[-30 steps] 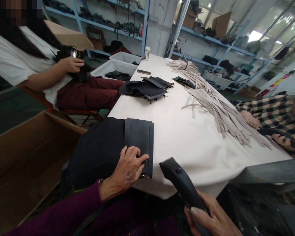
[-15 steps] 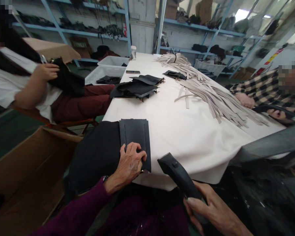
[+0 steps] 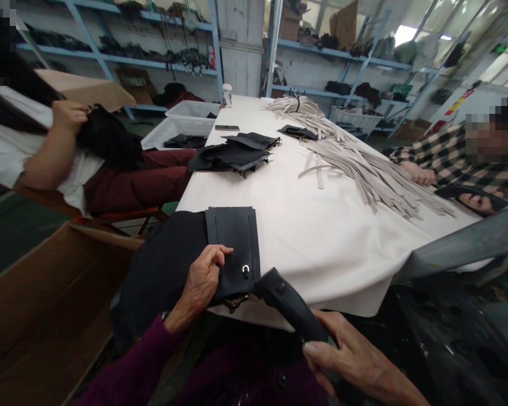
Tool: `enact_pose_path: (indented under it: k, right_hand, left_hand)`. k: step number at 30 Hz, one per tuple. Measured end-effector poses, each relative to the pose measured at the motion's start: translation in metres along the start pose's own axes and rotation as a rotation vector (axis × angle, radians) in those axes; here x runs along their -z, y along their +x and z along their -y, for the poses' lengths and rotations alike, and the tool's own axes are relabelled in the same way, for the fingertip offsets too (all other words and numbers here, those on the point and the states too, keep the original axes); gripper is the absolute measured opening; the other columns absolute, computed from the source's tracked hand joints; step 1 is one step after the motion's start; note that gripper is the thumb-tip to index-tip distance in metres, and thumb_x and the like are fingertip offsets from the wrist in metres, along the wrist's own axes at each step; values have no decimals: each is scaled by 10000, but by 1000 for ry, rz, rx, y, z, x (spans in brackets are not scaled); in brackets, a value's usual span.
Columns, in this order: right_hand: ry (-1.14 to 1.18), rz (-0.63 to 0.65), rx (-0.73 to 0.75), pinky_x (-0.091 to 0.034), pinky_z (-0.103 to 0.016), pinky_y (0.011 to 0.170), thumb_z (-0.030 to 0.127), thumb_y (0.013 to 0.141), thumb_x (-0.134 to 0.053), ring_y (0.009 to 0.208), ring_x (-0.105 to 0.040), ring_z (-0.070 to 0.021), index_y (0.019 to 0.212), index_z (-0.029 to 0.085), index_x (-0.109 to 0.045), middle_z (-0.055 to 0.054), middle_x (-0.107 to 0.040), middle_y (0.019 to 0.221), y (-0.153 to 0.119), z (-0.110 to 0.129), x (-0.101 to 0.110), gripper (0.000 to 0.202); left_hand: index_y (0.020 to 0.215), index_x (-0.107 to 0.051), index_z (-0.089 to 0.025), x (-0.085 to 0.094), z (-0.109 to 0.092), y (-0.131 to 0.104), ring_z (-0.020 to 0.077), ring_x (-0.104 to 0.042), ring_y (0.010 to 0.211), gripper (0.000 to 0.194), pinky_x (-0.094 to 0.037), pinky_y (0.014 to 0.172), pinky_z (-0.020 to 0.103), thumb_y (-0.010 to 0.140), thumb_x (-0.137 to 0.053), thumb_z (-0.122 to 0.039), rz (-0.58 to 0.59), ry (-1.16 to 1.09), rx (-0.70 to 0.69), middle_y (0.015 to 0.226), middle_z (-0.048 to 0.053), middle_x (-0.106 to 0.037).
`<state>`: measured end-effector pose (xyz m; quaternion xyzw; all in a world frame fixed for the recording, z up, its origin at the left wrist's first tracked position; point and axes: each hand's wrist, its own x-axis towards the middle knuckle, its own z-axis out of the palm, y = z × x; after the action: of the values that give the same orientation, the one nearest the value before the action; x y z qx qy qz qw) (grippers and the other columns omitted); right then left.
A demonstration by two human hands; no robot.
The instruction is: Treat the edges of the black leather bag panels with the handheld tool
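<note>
A black bag [image 3: 165, 259] of soft material hangs over the table's left edge, and its dark leather panel [image 3: 232, 231] lies flat on the near corner. A small metal ring fitting [image 3: 245, 270] shows on the panel, and a brass-coloured clasp [image 3: 236, 303] at its near edge. On the panel's left side rests my left hand [image 3: 201, 282], index finger stretched out, the other fingers bent; the thumb is hidden. My right hand [image 3: 342, 349] is wrapped round a black handheld tool shaped like a hair clipper [image 3: 294, 307]. The tool's flat head is at the panel's near right corner.
Dark bag pieces [image 3: 237, 151] lie farther up the white-covered table [image 3: 279, 208]. Bundled beige strips [image 3: 355, 169] cover its right side. Two people sit at either side. A cardboard box [image 3: 29, 293] stands below left; a metal beam [image 3: 444, 242] crosses at the right.
My left hand has slid left across the panel, uncovering the ring fitting. My right hand has moved the tool left, to the panel's corner.
</note>
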<state>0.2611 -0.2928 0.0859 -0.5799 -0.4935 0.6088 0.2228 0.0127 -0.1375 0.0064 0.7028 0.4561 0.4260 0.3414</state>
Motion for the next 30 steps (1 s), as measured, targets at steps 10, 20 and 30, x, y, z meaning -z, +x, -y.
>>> enact_pose_path:
  k: [10, 20, 30]
  right_hand:
    - [22, 114, 38, -407, -150, 369, 385, 835, -568, 398, -480, -66, 911, 130, -550, 33, -545, 582, 44, 23, -4, 267]
    - [109, -57, 129, -394, -179, 411, 436, 888, -514, 435, -481, -70, 818, 146, -530, 10, -542, 647, 25, 30, 22, 299]
    - [141, -78, 99, -320, -156, 358, 577, 822, -507, 357, -402, -61, 744, 132, -517, 45, -455, 460, 7, -1, 10, 451]
  left_hand:
    - [665, -399, -191, -3, 3, -3, 145, -552, 971, 204, -406, 846, 296, 673, -293, -17, -23, -35, -41, 963, 43, -592]
    - [873, -500, -160, 2, 0, -12, 171, -547, 1013, 182, -406, 967, 375, 850, -329, -101, 101, 267, -269, 995, 81, -591]
    - [1253, -502, -82, -12, -15, -39, 321, -467, 1164, 402, -301, 1010, 537, 870, -461, -196, 245, 1047, -505, 1266, 189, -521]
